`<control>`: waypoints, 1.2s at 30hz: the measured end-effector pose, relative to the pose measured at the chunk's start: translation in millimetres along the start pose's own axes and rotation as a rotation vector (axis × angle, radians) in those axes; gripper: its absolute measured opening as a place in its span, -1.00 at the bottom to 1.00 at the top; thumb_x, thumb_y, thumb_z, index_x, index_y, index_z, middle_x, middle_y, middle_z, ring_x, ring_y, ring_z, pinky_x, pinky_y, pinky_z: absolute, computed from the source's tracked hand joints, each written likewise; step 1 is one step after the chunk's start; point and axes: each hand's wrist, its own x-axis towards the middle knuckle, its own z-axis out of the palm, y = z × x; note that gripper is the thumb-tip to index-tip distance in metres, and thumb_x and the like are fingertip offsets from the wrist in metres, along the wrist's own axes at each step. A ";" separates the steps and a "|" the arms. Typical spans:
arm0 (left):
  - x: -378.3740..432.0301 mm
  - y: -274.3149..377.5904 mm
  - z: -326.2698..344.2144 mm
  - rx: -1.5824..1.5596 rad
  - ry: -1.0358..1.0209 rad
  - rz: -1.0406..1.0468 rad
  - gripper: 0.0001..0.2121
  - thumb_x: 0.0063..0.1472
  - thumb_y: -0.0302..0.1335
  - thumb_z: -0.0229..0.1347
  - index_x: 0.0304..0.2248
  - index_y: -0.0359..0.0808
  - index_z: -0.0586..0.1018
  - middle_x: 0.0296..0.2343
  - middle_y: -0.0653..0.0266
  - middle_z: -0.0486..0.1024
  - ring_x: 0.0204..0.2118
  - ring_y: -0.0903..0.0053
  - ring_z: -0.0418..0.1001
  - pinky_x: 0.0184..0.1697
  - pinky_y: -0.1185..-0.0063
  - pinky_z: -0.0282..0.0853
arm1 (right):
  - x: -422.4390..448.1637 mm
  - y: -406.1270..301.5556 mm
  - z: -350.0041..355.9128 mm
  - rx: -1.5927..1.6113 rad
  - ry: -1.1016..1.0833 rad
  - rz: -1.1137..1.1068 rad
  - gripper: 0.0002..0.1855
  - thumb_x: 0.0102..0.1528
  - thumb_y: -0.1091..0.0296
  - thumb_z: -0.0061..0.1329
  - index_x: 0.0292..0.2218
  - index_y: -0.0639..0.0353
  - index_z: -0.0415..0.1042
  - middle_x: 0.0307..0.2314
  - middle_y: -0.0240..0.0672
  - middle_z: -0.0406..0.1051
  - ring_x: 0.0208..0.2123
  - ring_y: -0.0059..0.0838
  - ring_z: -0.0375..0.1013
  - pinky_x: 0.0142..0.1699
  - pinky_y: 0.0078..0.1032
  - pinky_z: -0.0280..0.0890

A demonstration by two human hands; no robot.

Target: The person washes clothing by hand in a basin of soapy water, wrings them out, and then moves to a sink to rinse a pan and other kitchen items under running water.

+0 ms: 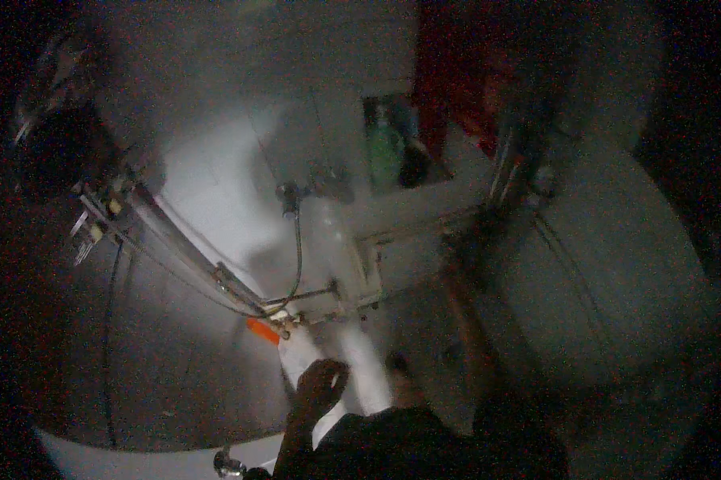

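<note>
The picture is very dark and grainy. My left hand is low in the middle with its fingers bent, beside a pale, thick, pipe-like form. Whether the hand holds anything is unclear. An orange object lies up and left of it, by the lower end of a long metal rail or bar. A flexible hose hangs in a curve from a round metal fitting to that end. What seems to be my right forearm reaches up on the right; my right hand is lost in shadow there.
A niche with a green bottle-like object is at the upper middle, beside red cloth. Metal fittings and a cable are at the left. A metal fitting sits at the bottom edge. Pale panels surround these things.
</note>
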 end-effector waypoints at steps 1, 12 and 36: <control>11.5 -8.2 6.7 0.047 -0.022 -0.046 -0.87 0.03 -0.41 -0.03 -0.48 -0.28 0.49 -0.46 0.17 0.44 -0.39 0.28 0.38 -0.35 0.43 0.31 | 46.2 -9.9 -4.7 -0.037 0.029 -0.034 -0.66 -0.09 0.20 -0.06 -0.29 0.20 0.29 -0.45 -0.38 0.35 -0.49 -0.60 0.30 -0.41 -0.59 0.26; 65.8 -77.5 10.0 0.229 -0.191 -0.639 -0.75 0.09 -0.30 -0.14 -0.34 -0.23 0.48 -0.38 0.14 0.43 -0.36 0.22 0.38 -0.24 0.38 0.27 | 325.6 -57.7 93.7 -0.206 0.119 -0.117 -0.63 -0.11 0.28 -0.05 -0.25 0.23 0.26 -0.41 -0.36 0.34 -0.45 -0.57 0.30 -0.38 -0.58 0.26; 38.7 -101.5 80.4 -0.195 -0.662 0.774 -0.87 0.05 -0.44 -0.08 -0.47 -0.32 0.43 -0.56 0.15 0.40 -0.48 0.29 0.36 -0.36 0.48 0.29 | -467.3 129.8 27.9 0.026 0.814 0.304 -0.52 -0.16 0.44 -0.03 -0.15 0.29 0.21 -0.32 -0.31 0.33 -0.37 -0.52 0.31 -0.31 -0.57 0.27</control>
